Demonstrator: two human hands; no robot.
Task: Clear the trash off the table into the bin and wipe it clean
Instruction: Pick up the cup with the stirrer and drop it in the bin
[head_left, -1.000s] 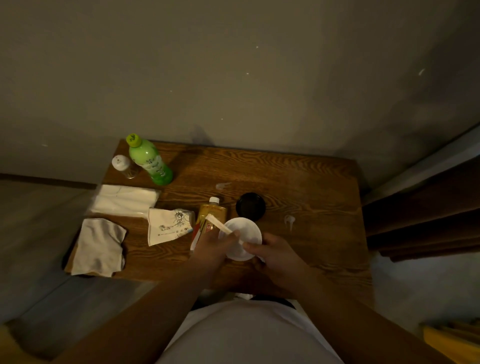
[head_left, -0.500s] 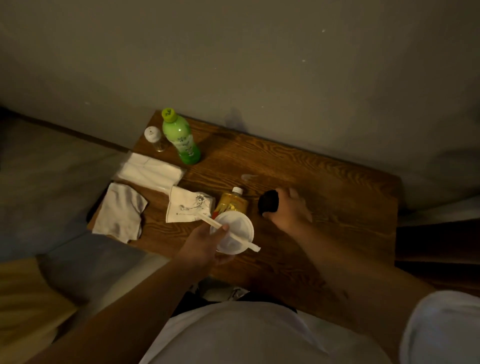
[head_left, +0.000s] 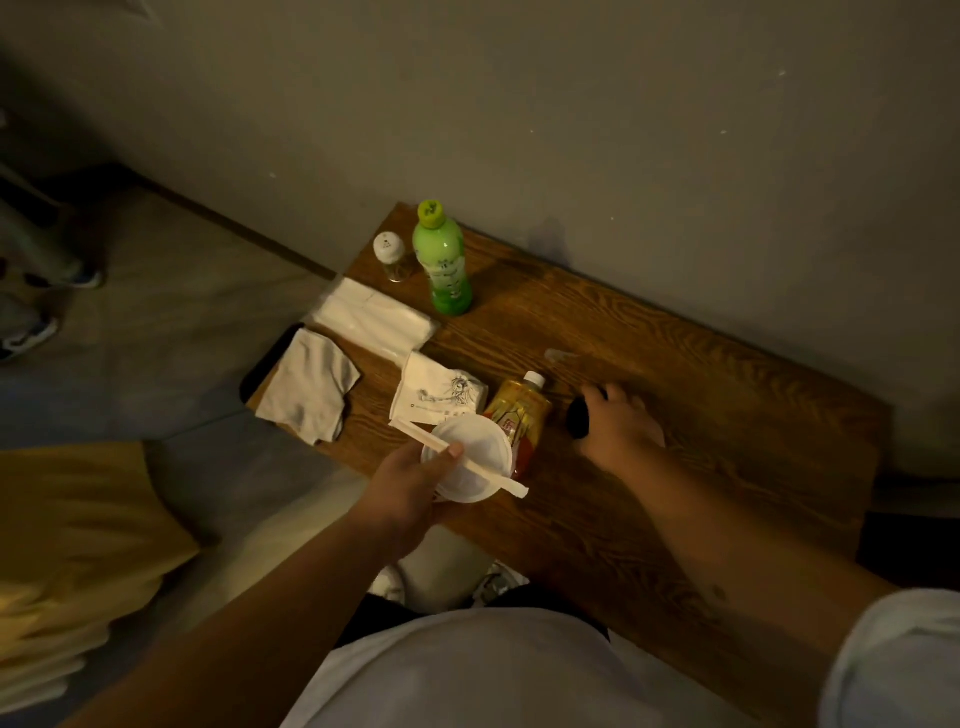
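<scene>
The left hand (head_left: 410, 486) holds a shallow white plastic bowl (head_left: 467, 457) over the near edge of the brown wooden surface (head_left: 701, 415), its thumb pinning a paper-wrapped pair of chopsticks (head_left: 462, 460) across the rim. The right hand (head_left: 618, 423) rests further in, fingers closed around a small round black lid (head_left: 577, 420). Between the hands lies one amber drink bottle (head_left: 519, 410) on its side. To the left are one printed white napkin (head_left: 441, 397), one grey cloth (head_left: 311, 392) overhanging the left edge, and one white tissue pack (head_left: 374, 322). At the far corner stand one green bottle (head_left: 444, 260) and one small white-capped jar (head_left: 392, 257). The right half of the surface is open, against a grey wall (head_left: 571, 104).
</scene>
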